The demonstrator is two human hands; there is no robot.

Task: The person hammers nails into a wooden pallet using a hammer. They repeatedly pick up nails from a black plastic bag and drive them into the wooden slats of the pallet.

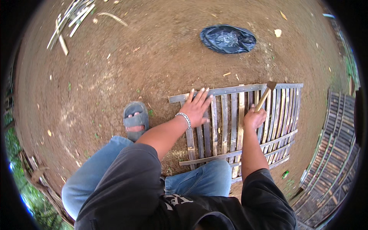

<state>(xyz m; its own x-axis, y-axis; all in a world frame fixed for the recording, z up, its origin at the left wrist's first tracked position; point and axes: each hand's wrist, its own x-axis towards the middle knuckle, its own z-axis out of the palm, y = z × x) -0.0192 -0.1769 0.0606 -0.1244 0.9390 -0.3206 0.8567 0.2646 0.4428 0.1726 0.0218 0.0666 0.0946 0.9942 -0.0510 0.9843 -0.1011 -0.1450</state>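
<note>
A panel of bamboo slats [234,115] lies on the ground in front of me, its slats joined by a long strip [234,90] along the far edge and several cross strips nearer my knee. My left hand [196,108] rests on the left part of the panel, fingers spread, fingertips reaching over the far strip. In my right hand [254,117] is a hammer [263,98], gripped by its wooden handle with the dark head up near the far strip. Beyond the panel lies a black plastic bag [209,37] with what look like thin nails [228,38] on it.
Loose bamboo strips [73,23] lie in a pile at the far left. At the right stands another slatted bamboo structure [332,142]. My sandalled foot [136,120] is left of the panel, on bare brown soil [115,76].
</note>
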